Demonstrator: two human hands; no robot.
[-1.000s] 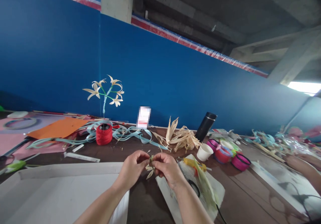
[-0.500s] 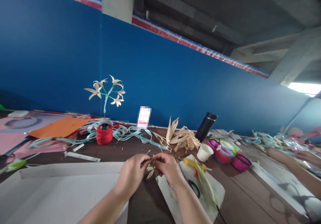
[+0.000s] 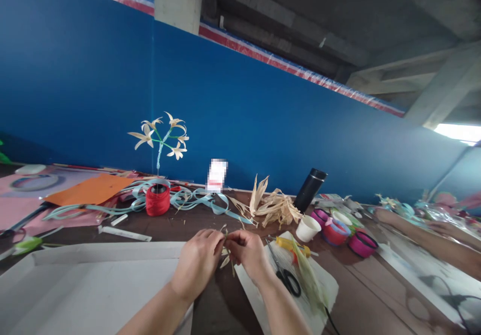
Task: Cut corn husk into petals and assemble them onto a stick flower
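My left hand [image 3: 201, 260] and my right hand [image 3: 248, 255] meet low in the middle of the view, fingertips pinched together. Between them is a thin stem with pale husk petals [image 3: 225, 262] hanging beneath; its upper part is mostly covered by my fingers. To the right of my right hand, black-handled scissors [image 3: 290, 281] lie on a white board [image 3: 326, 275], beside a yellow-handled tool [image 3: 289, 245] and a pale green corn husk [image 3: 308, 277]. Dried corn husks [image 3: 278, 209] are heaped beyond my hands.
A white shallow tray [image 3: 93, 295] fills the near left. Behind it stand a red spool [image 3: 157, 201] and a husk flower spray [image 3: 161, 139]. A paper cup [image 3: 308, 228], black flask [image 3: 310, 190] and colourful tape rolls [image 3: 335, 231] stand right. Another person's arm [image 3: 421, 232] reaches in at far right.
My fingers have shifted slightly around the stem, and my right hand has moved a little left, showing more of the scissors. The other person's arm has moved further in to the left.
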